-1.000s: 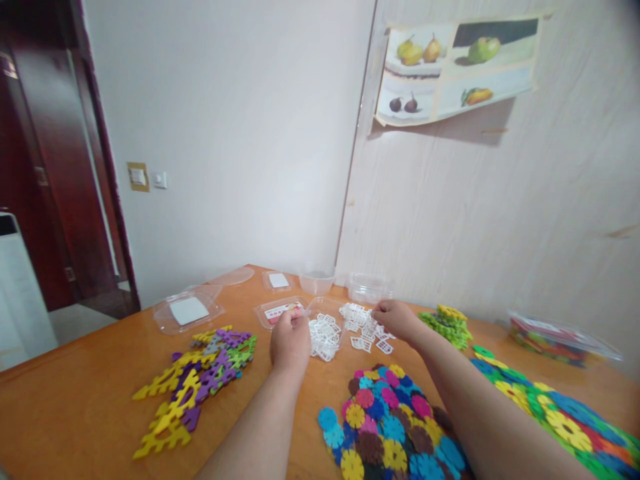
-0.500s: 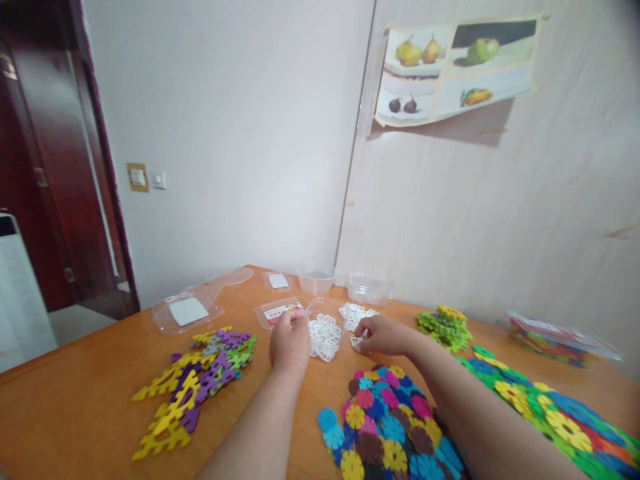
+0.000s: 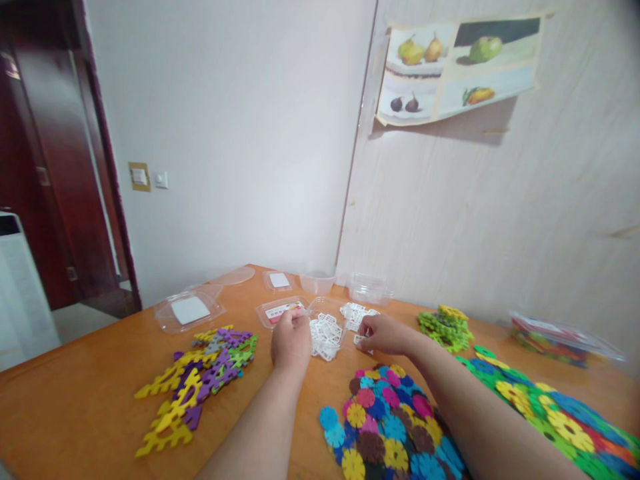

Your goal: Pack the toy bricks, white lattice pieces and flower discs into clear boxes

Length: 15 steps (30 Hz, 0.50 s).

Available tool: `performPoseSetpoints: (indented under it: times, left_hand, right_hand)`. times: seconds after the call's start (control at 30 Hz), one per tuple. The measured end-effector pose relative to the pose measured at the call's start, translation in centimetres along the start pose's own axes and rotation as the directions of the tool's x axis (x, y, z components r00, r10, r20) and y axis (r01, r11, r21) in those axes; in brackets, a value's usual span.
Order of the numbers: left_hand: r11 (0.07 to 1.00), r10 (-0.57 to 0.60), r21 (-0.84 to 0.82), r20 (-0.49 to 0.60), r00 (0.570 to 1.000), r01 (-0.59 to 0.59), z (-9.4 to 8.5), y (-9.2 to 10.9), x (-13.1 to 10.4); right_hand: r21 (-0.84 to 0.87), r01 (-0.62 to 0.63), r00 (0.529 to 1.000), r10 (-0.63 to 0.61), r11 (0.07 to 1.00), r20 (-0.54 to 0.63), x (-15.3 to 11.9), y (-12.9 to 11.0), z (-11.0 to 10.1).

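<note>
My left hand (image 3: 292,335) is closed at the left rim of a clear plastic box (image 3: 343,337), with its fingertips pressed together there. White openwork plastic pieces (image 3: 326,335) lie heaped inside this box. To the right of it, my right hand (image 3: 383,335) pinches a white plastic piece (image 3: 361,343) just above the table, its fingers partly hiding it. Behind that hand is a loose pile of the same white pieces (image 3: 356,315). A clear lid with a red and white label (image 3: 280,312) lies just behind my left hand.
Yellow, purple and green toothed pieces (image 3: 200,380) lie on the left. Colourful notched discs (image 3: 385,420) spread in front, with larger flower discs (image 3: 555,413) and green pieces (image 3: 445,329) rightward. Clear containers (image 3: 318,281) and lids (image 3: 190,311) stand along the back near the wall.
The view has shifted very slightly. Both hands stay in nearly the same places, with the right hand still at the white piece.
</note>
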<state>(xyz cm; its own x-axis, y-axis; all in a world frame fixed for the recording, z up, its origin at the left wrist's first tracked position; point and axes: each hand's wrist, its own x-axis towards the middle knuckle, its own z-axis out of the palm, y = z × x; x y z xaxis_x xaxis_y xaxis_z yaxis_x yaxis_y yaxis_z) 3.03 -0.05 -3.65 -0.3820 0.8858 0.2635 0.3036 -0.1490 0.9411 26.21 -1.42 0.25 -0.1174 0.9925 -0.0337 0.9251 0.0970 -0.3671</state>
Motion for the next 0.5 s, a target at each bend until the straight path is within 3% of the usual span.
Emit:
performPoseSetpoints:
  times: [0.17,0.4,0.5]
  left_hand:
    - [1.000,0.001,-0.010,0.005,1.000,-0.001,0.1,-0.1,0.1]
    - [1.000,-0.007,0.008,0.015,1.000,0.007,0.1,-0.2,0.3]
    - [1.000,-0.002,0.017,0.014,1.000,0.002,0.2,-0.5,0.4]
  right_hand:
    - [-0.027,0.018,0.999,-0.018,0.999,-0.028,0.0,-0.1,0.1]
    - [-0.065,-0.025,0.974,0.009,0.998,-0.228,0.2,-0.3,-1.4]
    - [0.157,-0.010,0.968,0.049,0.988,-0.247,0.0,-1.1,-2.5]
